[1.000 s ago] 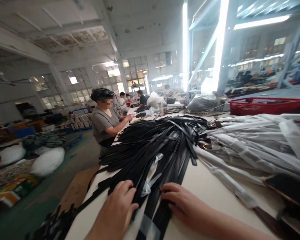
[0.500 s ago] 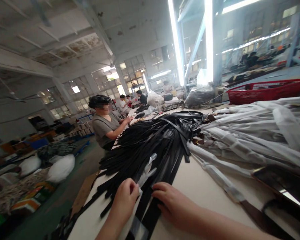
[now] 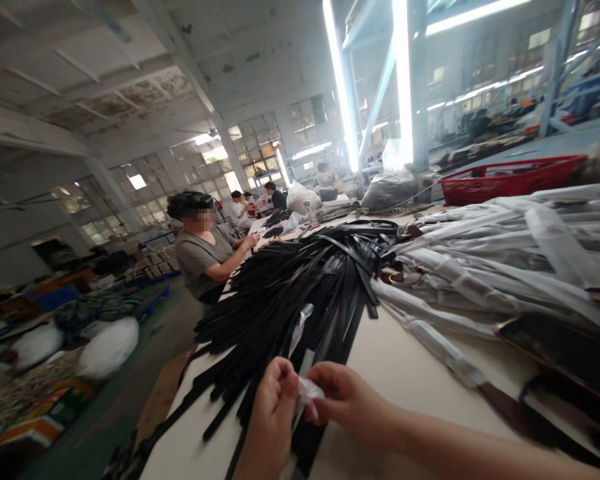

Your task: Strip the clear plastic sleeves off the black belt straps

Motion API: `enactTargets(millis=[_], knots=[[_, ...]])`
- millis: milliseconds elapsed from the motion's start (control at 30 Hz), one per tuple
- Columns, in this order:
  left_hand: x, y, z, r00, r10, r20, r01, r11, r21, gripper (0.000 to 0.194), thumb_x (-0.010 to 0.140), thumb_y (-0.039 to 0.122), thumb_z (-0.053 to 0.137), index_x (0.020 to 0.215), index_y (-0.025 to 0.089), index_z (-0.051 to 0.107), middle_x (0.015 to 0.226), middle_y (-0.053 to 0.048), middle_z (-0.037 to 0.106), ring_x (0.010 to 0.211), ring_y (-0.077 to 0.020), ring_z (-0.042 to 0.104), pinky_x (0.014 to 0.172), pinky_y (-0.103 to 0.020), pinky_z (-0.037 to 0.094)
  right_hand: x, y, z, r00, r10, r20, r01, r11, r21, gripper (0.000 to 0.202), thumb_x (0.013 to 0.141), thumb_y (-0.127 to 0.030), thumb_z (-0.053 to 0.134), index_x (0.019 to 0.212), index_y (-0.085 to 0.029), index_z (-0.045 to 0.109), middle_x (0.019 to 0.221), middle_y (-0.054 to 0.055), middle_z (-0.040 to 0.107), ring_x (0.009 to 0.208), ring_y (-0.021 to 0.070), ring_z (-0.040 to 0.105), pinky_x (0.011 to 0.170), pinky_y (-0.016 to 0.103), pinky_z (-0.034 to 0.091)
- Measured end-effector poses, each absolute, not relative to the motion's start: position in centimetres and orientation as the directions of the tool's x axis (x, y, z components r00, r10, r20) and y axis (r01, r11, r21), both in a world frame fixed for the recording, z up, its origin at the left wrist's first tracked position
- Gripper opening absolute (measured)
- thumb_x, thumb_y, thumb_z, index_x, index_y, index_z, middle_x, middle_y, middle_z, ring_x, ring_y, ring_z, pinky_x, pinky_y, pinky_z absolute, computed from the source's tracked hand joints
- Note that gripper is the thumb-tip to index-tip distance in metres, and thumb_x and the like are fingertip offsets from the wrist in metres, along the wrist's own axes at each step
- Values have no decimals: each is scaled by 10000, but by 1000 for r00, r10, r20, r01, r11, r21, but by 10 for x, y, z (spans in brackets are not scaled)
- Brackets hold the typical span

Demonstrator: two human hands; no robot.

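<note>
My left hand [image 3: 273, 413] is closed, thumb and fingers pinching a crumpled piece of translucent plastic film [image 3: 309, 391]. From the other side my right hand [image 3: 353, 400] pinches the same film between thumb and fingertips. Beneath both hands run flat black straps [image 3: 280, 293], heaped lengthwise on the pale table [image 3: 395, 367]. Another shiny strip of plastic wrap [image 3: 300, 327] lies on the straps just beyond my fingers. The strap directly under my hands is partly hidden by them.
Straps wrapped in white material [image 3: 460, 267] are piled on the right, near a dark phone-like slab [image 3: 555, 353]. Behind them stands a red plastic basket [image 3: 510, 180]. A co-worker in a grey shirt [image 3: 195, 257] stands at the table's left edge. White sacks [image 3: 110, 347] lie on the floor.
My hands have come together from apart. My right hand has left the black strap and now pinches the plastic film with the left. The view has shifted slightly.
</note>
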State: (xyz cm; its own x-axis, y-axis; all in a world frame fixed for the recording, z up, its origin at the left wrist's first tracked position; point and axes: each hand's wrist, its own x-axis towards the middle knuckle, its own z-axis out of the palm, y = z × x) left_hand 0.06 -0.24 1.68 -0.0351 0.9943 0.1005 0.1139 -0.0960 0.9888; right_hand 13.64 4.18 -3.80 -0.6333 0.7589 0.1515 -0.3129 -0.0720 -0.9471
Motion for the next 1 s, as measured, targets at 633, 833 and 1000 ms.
enactTargets(millis=[633, 833, 1000], knots=[[-58, 4, 26, -120, 992, 32, 283, 3, 959, 332, 720, 421, 709, 899, 146, 665, 586, 29, 541, 544, -96, 499, 523, -187, 394, 201, 94, 4, -461, 849, -260, -413, -464, -784, 346, 926, -410, 499, 686, -160, 488, 439, -111, 241, 344, 35, 152, 315, 133, 99], [-38, -1, 13, 58, 992, 110, 541, -124, 832, 432, 775, 240, 619, 1204, 226, 568, 1199, -95, 575, 1029, -217, 579, 848, -327, 507, 195, 73, 16, -627, 770, -119, -555, -548, -626, 381, 959, -378, 459, 648, -160, 483, 397, -106, 213, 325, 37, 143, 296, 113, 150], [-27, -7, -1, 320, 947, -14, 363, -108, 926, 671, 704, 233, 702, 1332, 252, 466, 1366, -110, 507, 1194, -266, 517, 970, -378, 473, 188, 77, 14, -377, 918, -122, -681, -364, -636, 276, 849, -244, 588, 639, -175, 423, 482, -83, 354, 373, 28, 335, 361, 98, 298]])
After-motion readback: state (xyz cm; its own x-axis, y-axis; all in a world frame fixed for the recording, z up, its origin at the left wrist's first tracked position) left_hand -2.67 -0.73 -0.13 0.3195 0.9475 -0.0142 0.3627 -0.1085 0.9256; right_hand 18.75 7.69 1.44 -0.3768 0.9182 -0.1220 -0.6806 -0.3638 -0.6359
